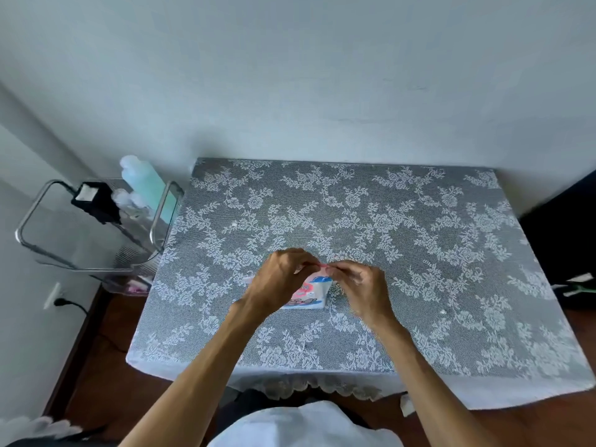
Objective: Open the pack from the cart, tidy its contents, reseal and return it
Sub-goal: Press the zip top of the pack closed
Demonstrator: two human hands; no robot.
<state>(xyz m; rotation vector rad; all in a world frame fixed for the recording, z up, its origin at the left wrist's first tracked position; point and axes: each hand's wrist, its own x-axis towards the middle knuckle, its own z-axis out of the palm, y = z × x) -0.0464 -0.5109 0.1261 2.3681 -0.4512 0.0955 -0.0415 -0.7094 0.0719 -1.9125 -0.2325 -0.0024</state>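
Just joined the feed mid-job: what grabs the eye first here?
Both hands meet near the table's middle: the left hand and right hand pinch the top edge of a small pink-and-white pack standing on the lace tablecloth. Left of the table, a metal cart carries a green bottle and a black adapter.

Pack (311, 293) on table (419, 253) between both hands, cart (93, 227) just left of table.
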